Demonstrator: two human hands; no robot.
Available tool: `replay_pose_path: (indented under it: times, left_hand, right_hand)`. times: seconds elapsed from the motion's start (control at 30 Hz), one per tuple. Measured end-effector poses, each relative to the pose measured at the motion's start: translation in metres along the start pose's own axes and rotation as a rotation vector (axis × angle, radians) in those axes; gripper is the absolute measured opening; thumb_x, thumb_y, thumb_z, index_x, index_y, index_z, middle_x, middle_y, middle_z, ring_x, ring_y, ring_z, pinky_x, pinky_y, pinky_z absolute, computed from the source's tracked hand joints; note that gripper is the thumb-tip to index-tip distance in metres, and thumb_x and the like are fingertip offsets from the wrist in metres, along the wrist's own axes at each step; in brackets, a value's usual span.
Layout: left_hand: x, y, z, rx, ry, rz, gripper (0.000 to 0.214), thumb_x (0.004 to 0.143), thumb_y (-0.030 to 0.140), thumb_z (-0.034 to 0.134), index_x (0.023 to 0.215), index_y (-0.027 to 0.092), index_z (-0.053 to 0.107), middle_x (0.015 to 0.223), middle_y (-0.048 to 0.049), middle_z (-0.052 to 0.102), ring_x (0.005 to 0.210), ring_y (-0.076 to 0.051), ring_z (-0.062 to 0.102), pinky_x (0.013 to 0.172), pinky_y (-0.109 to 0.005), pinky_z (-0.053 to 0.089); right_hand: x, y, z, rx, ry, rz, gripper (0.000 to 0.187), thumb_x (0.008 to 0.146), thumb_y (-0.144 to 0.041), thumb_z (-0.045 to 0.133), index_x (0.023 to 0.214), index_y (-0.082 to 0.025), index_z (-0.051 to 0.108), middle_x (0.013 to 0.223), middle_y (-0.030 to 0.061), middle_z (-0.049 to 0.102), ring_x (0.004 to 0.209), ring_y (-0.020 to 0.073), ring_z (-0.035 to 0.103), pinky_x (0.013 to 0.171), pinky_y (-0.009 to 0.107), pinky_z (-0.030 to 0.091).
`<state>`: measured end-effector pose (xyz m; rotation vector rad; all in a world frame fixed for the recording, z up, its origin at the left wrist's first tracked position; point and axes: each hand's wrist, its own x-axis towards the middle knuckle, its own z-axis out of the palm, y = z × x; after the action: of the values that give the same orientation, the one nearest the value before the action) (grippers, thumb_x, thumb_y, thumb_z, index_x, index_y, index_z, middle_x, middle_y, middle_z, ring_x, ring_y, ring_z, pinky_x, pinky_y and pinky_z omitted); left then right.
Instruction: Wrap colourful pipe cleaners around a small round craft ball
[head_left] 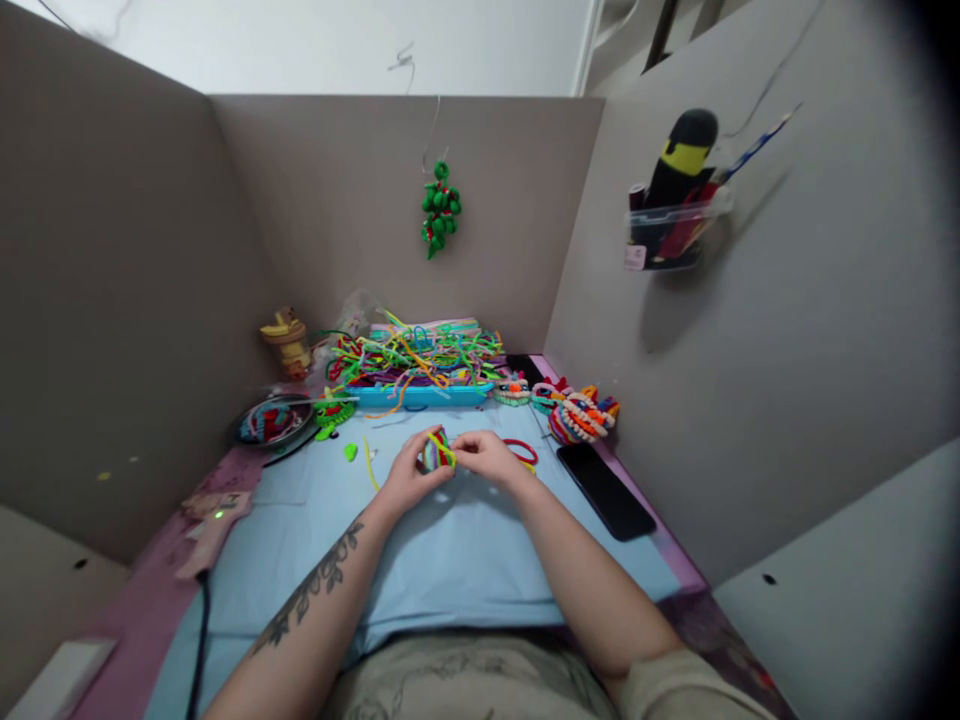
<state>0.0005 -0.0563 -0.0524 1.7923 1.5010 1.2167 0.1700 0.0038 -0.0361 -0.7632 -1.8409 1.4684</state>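
Both hands meet mid-mat rn. My left hand is curled round the multicolour pipe-cleaner bundle, cupping its side, prob to steady it. My right hand has its fingertips pinched shut on the other edge. Bundle's held just over the blue mat, w/ the loose pipe-cleaner pile behind in easy reach. The phone is parked right, out of the way.

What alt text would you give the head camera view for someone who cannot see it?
A person's left hand and right hand hold a small multicoloured craft piece together over a light blue mat. Behind lies a tangled pile of bright pipe cleaners; a black phone lies to the right, and a green ornament hangs on the back wall.
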Motion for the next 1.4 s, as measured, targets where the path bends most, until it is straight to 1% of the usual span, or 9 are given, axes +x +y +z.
replay_pose_path:
  times: [0.23, 0.37, 0.57, 0.67, 0.77, 0.9, 1.03, 1.27, 1.4]
  left_hand:
    - [0.001, 0.0, 0.002, -0.082, 0.074, -0.043, 0.062, 0.068, 0.036, 0.069, 0.126, 0.022, 0.052, 0.119, -0.0083, 0.06, 0.1, -0.023, 0.059, 0.062, -0.024, 0.049]
    - [0.002, -0.003, 0.003, -0.122, 0.093, -0.07, 0.06, 0.066, 0.037, 0.07, 0.123, 0.023, 0.054, 0.123, -0.0077, 0.058, 0.104, -0.024, 0.058, 0.069, -0.028, 0.051]
    - [0.004, -0.007, 0.003, -0.141, 0.129, -0.122, 0.063, 0.067, 0.039, 0.07, 0.124, 0.021, 0.052, 0.128, -0.0096, 0.055, 0.109, -0.026, 0.055, 0.078, -0.033, 0.052]
    - [0.004, -0.007, 0.002, -0.139, 0.12, -0.111, 0.062, 0.067, 0.039, 0.069, 0.124, 0.021, 0.053, 0.126, -0.0094, 0.056, 0.109, -0.026, 0.056, 0.079, -0.034, 0.051]
    - [0.004, -0.007, 0.002, -0.128, 0.123, -0.098, 0.061, 0.069, 0.039, 0.069, 0.125, 0.022, 0.052, 0.126, -0.0093, 0.056, 0.107, -0.025, 0.057, 0.077, -0.033, 0.051]
    - [0.005, -0.01, 0.001, -0.057, 0.194, -0.05, 0.064, 0.07, 0.039, 0.068, 0.128, 0.022, 0.048, 0.128, -0.0106, 0.052, 0.109, -0.026, 0.055, 0.07, -0.03, 0.052]
    - [0.003, -0.01, -0.001, -0.015, 0.247, 0.029, 0.064, 0.071, 0.037, 0.068, 0.13, 0.025, 0.045, 0.129, -0.0103, 0.048, 0.114, -0.026, 0.049, 0.073, -0.031, 0.053]
    - [0.0, -0.003, -0.001, -0.001, 0.254, 0.116, 0.061, 0.072, 0.031, 0.068, 0.128, 0.028, 0.044, 0.13, -0.0089, 0.043, 0.117, -0.025, 0.047, 0.075, -0.032, 0.054]
    - [0.001, -0.005, -0.001, 0.025, 0.271, 0.111, 0.061, 0.073, 0.031, 0.067, 0.129, 0.027, 0.043, 0.129, -0.0095, 0.044, 0.115, -0.024, 0.047, 0.072, -0.03, 0.054]
  right_hand:
    - [0.0, -0.007, 0.008, -0.08, 0.186, -0.028, 0.009, 0.067, -0.02, 0.054, 0.064, -0.015, 0.06, 0.058, -0.0033, 0.053, 0.054, 0.0095, 0.044, 0.054, 0.022, 0.034]
    - [0.001, -0.004, 0.006, -0.047, 0.159, -0.007, 0.01, 0.069, -0.022, 0.055, 0.067, -0.015, 0.062, 0.06, -0.0021, 0.055, 0.056, 0.0103, 0.047, 0.056, 0.023, 0.036]
    - [0.003, 0.001, 0.0, 0.017, 0.111, -0.16, 0.017, 0.074, -0.028, 0.062, 0.087, -0.017, 0.064, 0.082, 0.0023, 0.063, 0.075, 0.0147, 0.056, 0.071, 0.027, 0.043]
    - [0.002, -0.001, 0.0, -0.035, 0.063, -0.175, 0.016, 0.073, -0.03, 0.065, 0.081, -0.017, 0.063, 0.078, 0.002, 0.061, 0.073, 0.0149, 0.054, 0.069, 0.027, 0.043]
    - [0.001, -0.003, 0.0, -0.05, 0.078, -0.196, 0.018, 0.076, -0.034, 0.063, 0.073, -0.017, 0.061, 0.071, -0.0001, 0.056, 0.068, 0.0135, 0.051, 0.067, 0.026, 0.041]
    - [0.0, -0.007, -0.001, -0.099, 0.1, -0.24, 0.024, 0.079, -0.037, 0.061, 0.068, -0.017, 0.061, 0.07, 0.0002, 0.054, 0.07, 0.0142, 0.05, 0.068, 0.027, 0.039]
    - [-0.002, -0.012, 0.0, -0.15, 0.082, -0.289, 0.021, 0.081, -0.032, 0.057, 0.068, -0.017, 0.064, 0.073, 0.0016, 0.056, 0.075, 0.0155, 0.053, 0.074, 0.029, 0.04]
    - [-0.002, -0.005, 0.006, -0.133, 0.136, -0.214, 0.013, 0.071, -0.021, 0.06, 0.059, -0.019, 0.062, 0.103, 0.0047, 0.052, 0.1, 0.0189, 0.053, 0.09, 0.032, 0.039]
    - [0.0, -0.001, 0.008, -0.051, 0.161, -0.191, 0.007, 0.072, -0.024, 0.061, 0.066, -0.019, 0.061, 0.113, 0.0067, 0.05, 0.108, 0.0211, 0.05, 0.087, 0.033, 0.04]
